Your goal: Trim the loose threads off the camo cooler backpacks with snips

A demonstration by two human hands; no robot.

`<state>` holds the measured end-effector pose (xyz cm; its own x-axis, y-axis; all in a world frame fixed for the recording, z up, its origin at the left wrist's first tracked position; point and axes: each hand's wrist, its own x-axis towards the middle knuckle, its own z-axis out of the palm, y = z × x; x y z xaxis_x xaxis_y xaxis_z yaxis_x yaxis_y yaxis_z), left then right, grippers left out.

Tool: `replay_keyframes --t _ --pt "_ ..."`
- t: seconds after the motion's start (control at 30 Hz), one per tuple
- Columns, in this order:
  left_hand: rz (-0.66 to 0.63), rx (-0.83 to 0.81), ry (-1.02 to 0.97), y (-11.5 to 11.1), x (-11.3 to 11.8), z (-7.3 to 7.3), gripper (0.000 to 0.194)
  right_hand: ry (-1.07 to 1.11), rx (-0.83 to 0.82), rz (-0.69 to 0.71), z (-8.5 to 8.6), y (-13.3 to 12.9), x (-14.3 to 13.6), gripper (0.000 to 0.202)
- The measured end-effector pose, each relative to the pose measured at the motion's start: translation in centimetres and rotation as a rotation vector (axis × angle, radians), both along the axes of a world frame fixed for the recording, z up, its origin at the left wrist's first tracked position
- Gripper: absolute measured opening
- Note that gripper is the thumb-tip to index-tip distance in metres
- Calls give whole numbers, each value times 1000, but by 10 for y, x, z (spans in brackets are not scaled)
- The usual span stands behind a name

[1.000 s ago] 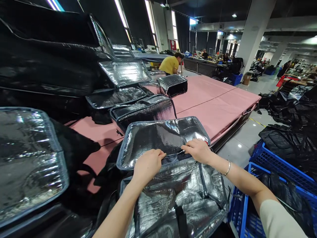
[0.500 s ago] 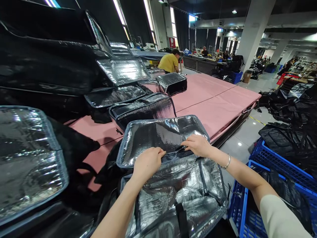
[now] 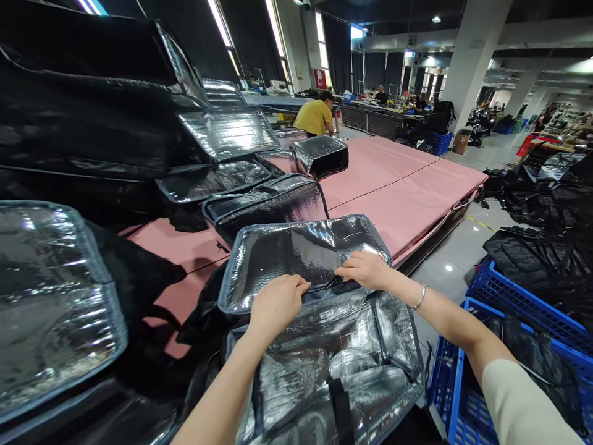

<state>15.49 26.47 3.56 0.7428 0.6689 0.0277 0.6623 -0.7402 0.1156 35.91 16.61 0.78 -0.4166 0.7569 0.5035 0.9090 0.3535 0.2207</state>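
An insulated bag with a shiny silver lining (image 3: 319, 334) lies before me, its lid (image 3: 278, 247) folded back and edged in grey binding. At the seam between lid and body, my left hand (image 3: 278, 303) is closed, pinching the bag's edge between thumb and fingers. My right hand (image 3: 364, 271) is closed just to the right along that seam. From its fingertips a small dark pointed tool (image 3: 332, 282) sticks out toward my left hand; most of it is hidden. A black strap (image 3: 340, 408) crosses the lower lining.
Several more silver-lined bags stand on the pink-covered table (image 3: 393, 179), with a tall black pile (image 3: 83, 123) at left. Another open lid (image 3: 50, 296) is close by on the left. Blue crates (image 3: 458, 383) hold black goods at right. A person in yellow (image 3: 312, 117) bends beyond the table.
My right hand has shifted slightly left along the seam, and the dark tool's tip with it. My left hand keeps its pinch in the same place.
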Motion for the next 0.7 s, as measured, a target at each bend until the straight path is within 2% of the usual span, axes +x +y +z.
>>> replay_keyframes --t 0.23,0.4,0.53,0.6,0.7 --pt "-11 20 -7 -1 -1 -1 32 33 -7 35 -5 7 -2 25" --pt "-17 24 -8 1 -1 -3 32 159 0 18 -9 5 0 22" --pt "-24 49 -22 2 -1 -5 33 268 -81 -19 -8 0 0 20" --pt "-39 75 -60 2 -2 -8 34 461 -99 -67 -6 -5 -6 19" --pt "-77 151 -153 0 -5 -14 35 971 -109 -198 -9 -16 -26 21"
